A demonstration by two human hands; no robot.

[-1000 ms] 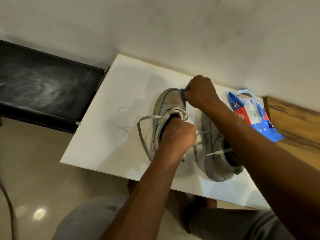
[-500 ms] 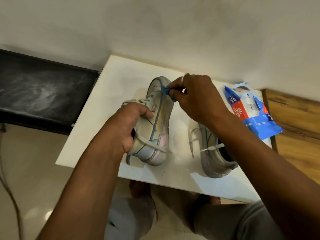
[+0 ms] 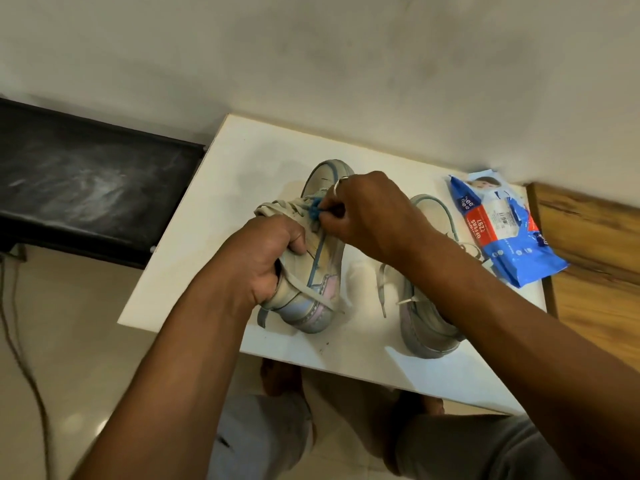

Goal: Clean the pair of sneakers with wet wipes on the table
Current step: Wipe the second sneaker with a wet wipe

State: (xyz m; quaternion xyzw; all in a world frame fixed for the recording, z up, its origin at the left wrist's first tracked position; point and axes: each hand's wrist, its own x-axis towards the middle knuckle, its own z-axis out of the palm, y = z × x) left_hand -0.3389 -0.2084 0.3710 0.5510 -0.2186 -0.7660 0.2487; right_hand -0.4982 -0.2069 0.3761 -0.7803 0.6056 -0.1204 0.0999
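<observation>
At frame centre my left hand (image 3: pixel 266 258) curls tight round one sneaker (image 3: pixel 323 271), tipped sideways over the white table (image 3: pixel 214 244). My right hand (image 3: pixel 367 209) pinches a balled blue wipe (image 3: pixel 314 210) against its laces. The second sneaker (image 3: pixel 426 327) sits at lower right (partly under my forearm), and the wipes pack (image 3: pixel 502 230) is at upper right.

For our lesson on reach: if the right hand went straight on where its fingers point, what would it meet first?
Probably the laced top of the pale pastel sneaker held by the left hand; the blue wipe in the right hand touches it.
</observation>
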